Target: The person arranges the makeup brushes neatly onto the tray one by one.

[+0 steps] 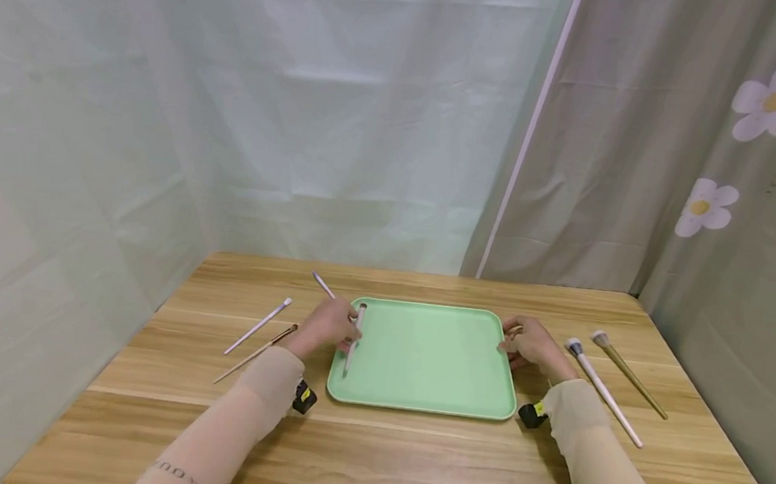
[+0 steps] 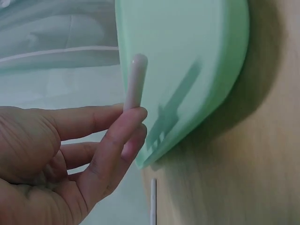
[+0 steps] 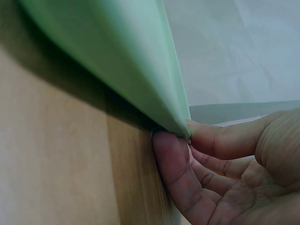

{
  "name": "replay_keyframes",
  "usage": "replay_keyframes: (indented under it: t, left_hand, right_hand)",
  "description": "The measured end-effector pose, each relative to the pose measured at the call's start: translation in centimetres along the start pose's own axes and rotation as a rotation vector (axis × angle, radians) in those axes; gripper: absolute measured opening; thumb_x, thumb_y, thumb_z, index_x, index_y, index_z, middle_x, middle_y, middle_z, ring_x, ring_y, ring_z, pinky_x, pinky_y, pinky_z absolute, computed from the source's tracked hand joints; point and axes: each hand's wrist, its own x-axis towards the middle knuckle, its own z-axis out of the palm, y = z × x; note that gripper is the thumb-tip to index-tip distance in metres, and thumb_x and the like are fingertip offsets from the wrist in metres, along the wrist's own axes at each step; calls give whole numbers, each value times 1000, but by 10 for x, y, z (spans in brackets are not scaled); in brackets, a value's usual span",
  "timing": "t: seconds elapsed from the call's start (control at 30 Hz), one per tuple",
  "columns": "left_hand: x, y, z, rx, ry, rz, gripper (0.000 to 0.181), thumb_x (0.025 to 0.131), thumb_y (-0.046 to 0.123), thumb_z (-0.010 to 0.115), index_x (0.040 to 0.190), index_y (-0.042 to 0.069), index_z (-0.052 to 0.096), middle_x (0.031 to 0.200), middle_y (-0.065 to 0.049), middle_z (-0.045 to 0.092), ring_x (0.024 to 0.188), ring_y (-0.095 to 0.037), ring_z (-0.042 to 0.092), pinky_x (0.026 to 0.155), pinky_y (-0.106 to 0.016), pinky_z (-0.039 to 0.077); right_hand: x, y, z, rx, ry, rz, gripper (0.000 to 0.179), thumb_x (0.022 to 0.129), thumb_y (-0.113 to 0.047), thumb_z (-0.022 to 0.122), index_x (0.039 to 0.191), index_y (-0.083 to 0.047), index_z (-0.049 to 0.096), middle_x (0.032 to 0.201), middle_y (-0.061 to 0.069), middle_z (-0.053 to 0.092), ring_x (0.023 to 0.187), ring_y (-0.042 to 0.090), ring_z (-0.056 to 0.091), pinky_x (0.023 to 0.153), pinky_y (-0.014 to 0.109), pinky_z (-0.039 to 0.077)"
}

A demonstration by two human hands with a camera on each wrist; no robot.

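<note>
My left hand (image 1: 325, 326) pinches a pale-handled makeup brush (image 1: 352, 355) between thumb and fingers, over the left side of a light green tray (image 1: 433, 359). In the left wrist view, the rounded handle end of this brush (image 2: 136, 82) points up past the fingertips, and its shadow falls on the tray. At the tray's right edge, my right hand (image 1: 532, 343) grips the rim. The right wrist view has its thumb above and a finger below the tray rim (image 3: 180, 119).
Left of the tray lie a white brush (image 1: 258, 326) and a brown brush (image 1: 256, 353). A purple-tipped one (image 1: 323, 284) is partly hidden behind my left hand. On the right lie a white-handled brush (image 1: 608, 396) and a gold-handled brush (image 1: 631, 374). Curtains (image 1: 372, 116) hang behind the wooden table (image 1: 381, 459).
</note>
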Motion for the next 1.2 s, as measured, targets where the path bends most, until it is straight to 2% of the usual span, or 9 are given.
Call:
replay_keyframes:
  t: [0.13,0.27,0.47,0.57,0.9,1.2]
  left_hand:
    - [-2,5,5,-6,-5,-15,27,91,-6,74,115,-16,68,79,-15,69,61,-20,70,59,-28,63]
    - [0,7,8,33,8,-28,29,91,-5,75,117,-15,68,74,-13,68,58,-18,69,58,-28,62]
    - [7,5,9,100,-1,-42,9,91,-4,76,96,-9,72,69,-12,68,56,-17,69,55,-25,61]
    - [8,4,10,111,-5,-41,6,91,-4,76,91,-7,72,70,-12,68,56,-17,69,55,-25,61]
    - [5,6,13,105,33,-57,9,90,-4,77,95,-8,71,74,-13,67,60,-20,71,56,-27,61]
    - [6,4,15,84,32,-73,16,91,-2,78,103,-9,70,75,-13,66,59,-18,70,56,-26,61]
  right_hand:
    - [-1,-1,0,5,3,7,41,97,2,66,134,12,49,99,19,60,75,25,62,62,38,62]
    - [-2,-1,1,6,9,7,41,97,3,67,133,12,49,97,18,58,75,24,61,60,37,62]
    - [-2,-2,1,11,8,-6,41,96,4,67,132,13,49,94,17,57,73,24,60,59,37,61]
    - [-2,-2,1,11,11,-6,41,95,4,67,132,13,49,94,17,58,73,24,61,59,37,61]
    - [-1,-1,1,0,10,-2,41,96,4,65,132,13,49,94,17,58,73,24,60,59,37,61]
    - [-2,-1,0,0,8,0,40,96,4,65,132,12,49,92,16,57,73,24,59,59,37,61]
